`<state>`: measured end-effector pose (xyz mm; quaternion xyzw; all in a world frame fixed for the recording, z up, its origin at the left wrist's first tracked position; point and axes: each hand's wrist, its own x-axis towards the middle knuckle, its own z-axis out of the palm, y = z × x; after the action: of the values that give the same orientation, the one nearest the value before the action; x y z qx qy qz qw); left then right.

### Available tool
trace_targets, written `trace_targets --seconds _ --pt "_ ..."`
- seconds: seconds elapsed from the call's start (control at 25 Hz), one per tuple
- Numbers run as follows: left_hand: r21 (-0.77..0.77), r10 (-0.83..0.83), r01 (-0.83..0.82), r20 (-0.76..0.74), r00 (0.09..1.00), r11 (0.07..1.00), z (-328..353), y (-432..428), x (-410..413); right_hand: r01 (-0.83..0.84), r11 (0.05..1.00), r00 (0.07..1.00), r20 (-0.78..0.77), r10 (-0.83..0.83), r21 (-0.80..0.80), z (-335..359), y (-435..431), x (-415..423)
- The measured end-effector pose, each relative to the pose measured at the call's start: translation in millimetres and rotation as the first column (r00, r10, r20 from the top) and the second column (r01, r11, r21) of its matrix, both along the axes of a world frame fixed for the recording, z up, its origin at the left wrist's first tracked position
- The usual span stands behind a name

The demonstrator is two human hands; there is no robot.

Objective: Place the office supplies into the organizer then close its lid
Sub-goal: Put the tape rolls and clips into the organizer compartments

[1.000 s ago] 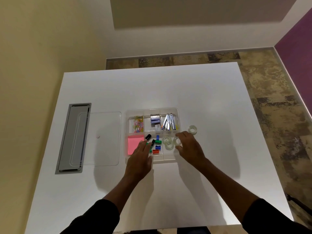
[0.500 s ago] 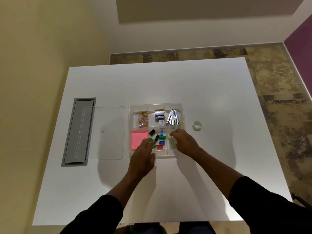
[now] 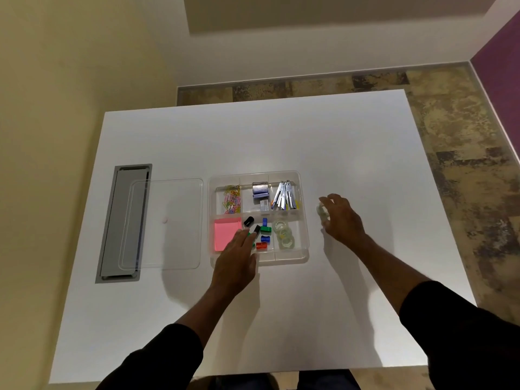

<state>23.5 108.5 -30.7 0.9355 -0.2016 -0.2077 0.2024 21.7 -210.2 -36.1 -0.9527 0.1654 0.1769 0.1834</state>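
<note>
A clear plastic organizer (image 3: 303,220) sits open mid-table. It holds coloured paper clips (image 3: 232,199), a staple box (image 3: 260,190), metal clips (image 3: 284,195), a pink sticky-note pad (image 3: 224,233), small coloured sharpeners (image 3: 264,233) and clear tape rolls (image 3: 284,235). Its clear lid (image 3: 166,223) lies flat to the left. My left hand (image 3: 235,263) rests flat on the organizer's near left edge, fingers apart. My right hand (image 3: 340,218) is out to the right of the organizer, fingers curled around a clear tape roll (image 3: 322,211) on the table; the grip itself is partly hidden.
A grey cable hatch (image 3: 121,223) is set into the white table (image 3: 281,136) at the left, partly under the lid. Patterned floor lies beyond the table's far and right edges.
My right hand left the organizer's tape compartment and moved right to the loose tape roll on the table. My left hand stayed on the organizer's near edge.
</note>
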Motion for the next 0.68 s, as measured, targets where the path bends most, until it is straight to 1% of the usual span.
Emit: trace_targets --seconds 0.08,0.12,0.16,0.28,0.4,0.48,0.6,0.68 --pt "0.0 0.002 -0.002 0.002 1.0 1.0 -0.6 -2.9 0.1 -0.077 0.997 0.986 -0.15 0.076 0.001 -3.7 -7.4 3.0" --pt "-0.001 0.003 -0.003 0.0 1.0 1.0 -1.1 -4.2 0.2 -0.112 0.994 0.975 -0.192 0.11 0.0 -6.0 -9.1 4.0" --pt "-0.001 0.003 -0.003 -0.002 1.0 1.0 -1.7 -5.2 0.4 -0.138 0.99 0.971 -0.2 0.133 -0.011 -8.8 -9.3 4.1" --pt "0.008 -0.012 0.012 -0.01 1.0 1.0 -3.6 -8.2 0.9 -0.166 0.983 0.982 -0.108 0.157 -0.084 -13.3 -4.7 1.5" --pt "0.004 -0.019 0.019 -0.009 1.0 1.0 -4.9 -10.1 1.7 -0.175 0.981 0.982 -0.088 0.168 -0.085 -15.5 0.2 -5.5" --pt "0.003 -0.024 0.024 -0.004 1.0 1.0 -5.2 -11.4 1.9 -0.106 0.994 0.994 -0.04 0.105 -0.022 -16.6 2.6 -11.3" --pt "-0.002 -0.022 0.022 0.0 1.0 1.0 -5.5 -11.3 1.9 0.019 0.994 0.996 0.082 -0.027 0.106 -13.3 10.7 -17.7" --pt "-0.008 -0.023 0.023 0.002 1.0 1.0 -5.1 -9.9 0.8 0.008 0.987 0.983 0.178 -0.036 0.159 -9.0 18.8 -20.3"
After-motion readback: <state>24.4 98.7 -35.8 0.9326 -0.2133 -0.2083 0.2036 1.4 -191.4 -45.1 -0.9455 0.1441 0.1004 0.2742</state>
